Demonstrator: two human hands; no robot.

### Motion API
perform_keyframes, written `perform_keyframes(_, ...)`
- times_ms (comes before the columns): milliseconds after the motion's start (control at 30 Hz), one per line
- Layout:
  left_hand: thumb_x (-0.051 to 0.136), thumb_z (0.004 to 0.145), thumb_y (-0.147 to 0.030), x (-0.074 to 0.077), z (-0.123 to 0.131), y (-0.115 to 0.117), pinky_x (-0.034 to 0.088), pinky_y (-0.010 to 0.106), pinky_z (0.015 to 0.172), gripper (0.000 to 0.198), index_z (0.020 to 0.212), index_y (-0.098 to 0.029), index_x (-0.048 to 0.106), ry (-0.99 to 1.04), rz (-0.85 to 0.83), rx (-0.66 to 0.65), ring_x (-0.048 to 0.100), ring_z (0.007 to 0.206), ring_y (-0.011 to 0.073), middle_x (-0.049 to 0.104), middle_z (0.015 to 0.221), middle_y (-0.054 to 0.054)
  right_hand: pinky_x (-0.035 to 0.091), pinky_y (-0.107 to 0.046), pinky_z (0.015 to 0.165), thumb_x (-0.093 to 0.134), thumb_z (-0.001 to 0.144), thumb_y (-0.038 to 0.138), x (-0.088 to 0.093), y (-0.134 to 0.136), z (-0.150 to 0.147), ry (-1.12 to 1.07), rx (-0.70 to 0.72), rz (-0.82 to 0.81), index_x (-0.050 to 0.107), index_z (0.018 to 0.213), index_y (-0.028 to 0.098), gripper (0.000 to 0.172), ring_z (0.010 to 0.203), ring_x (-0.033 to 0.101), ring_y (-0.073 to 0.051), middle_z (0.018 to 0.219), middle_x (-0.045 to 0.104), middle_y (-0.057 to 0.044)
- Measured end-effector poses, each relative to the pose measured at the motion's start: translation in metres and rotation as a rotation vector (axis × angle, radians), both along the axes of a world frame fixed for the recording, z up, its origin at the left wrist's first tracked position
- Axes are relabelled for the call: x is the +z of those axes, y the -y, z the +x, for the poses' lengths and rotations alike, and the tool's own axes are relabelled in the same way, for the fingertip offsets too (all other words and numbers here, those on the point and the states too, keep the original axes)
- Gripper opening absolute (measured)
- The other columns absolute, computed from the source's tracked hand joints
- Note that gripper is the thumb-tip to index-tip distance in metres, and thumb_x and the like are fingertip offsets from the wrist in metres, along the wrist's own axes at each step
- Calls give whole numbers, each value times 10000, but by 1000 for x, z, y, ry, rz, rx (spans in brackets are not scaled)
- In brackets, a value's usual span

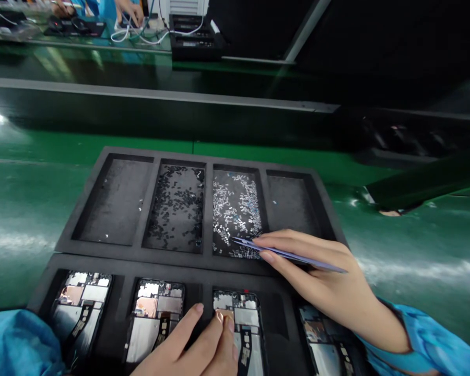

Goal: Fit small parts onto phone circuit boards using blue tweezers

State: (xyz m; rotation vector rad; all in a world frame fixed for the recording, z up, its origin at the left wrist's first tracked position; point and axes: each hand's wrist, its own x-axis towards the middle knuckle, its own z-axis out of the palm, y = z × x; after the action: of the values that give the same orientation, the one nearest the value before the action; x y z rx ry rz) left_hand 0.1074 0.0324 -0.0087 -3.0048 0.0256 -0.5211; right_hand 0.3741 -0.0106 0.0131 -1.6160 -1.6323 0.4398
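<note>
Lower left of frame, two opened phones point(68, 318) lay in a dark foam tray point(121, 269); bottom centre, the left hand point(198, 347) had its fingertips bunched at a third phone point(246, 316), could not tell whether they held anything. Right of centre, the right hand point(331, 282) pinched tweezers point(285, 254), tips over small silvery pieces point(251, 201) in an upper tray point(209, 209); lower right, a fourth phone point(323, 357)
</note>
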Motion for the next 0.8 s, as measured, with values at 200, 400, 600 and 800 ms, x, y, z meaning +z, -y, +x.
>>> perform_keyframes(200, 463, 1024, -166, -1, 0, 0, 134, 515, 1274, 268, 1128, -165, 711, 3, -12, -5, 601, 1124, 190, 709, 1184, 43, 646, -284, 730, 689, 928, 162, -4, 0, 1, 7, -40, -3, 776, 1000, 239, 137, 833, 763, -186, 956, 794, -32)
perform_keyframes(400, 459, 1032, -174, -3, -1, 1, 85, 546, 1282, 268, 1147, -160, 699, -18, 2, -18, 601, 1142, 196, 698, 1198, 56, 645, -260, 728, 680, 936, 159, -2, -2, -1, -23, 40, -19, 781, 1015, 231, 147, 822, 767, -170, 956, 798, -32)
perform_keyframes(600, 514, 1025, -241, -7, -5, 4, 113, 534, 1294, 246, 1189, -157, 675, -63, 16, -28, 589, 1212, 207, 670, 1279, 70, 631, -253, 747, 683, 942, 157, -4, -1, 1, 25, -24, 32, 760, 1031, 229, 138, 862, 752, -168, 973, 783, -35)
perform_keyframes(800, 497, 1039, -282, -10, -9, 7, 151, 521, 1304, 271, 1236, -170, 646, -89, 49, -18, 578, 1272, 206, 653, 1337, 59, 625, -245, 797, 677, 945, 124, -9, 0, 2, 57, 28, 47, 743, 1108, 229, 205, 921, 750, -163, 1040, 774, -39)
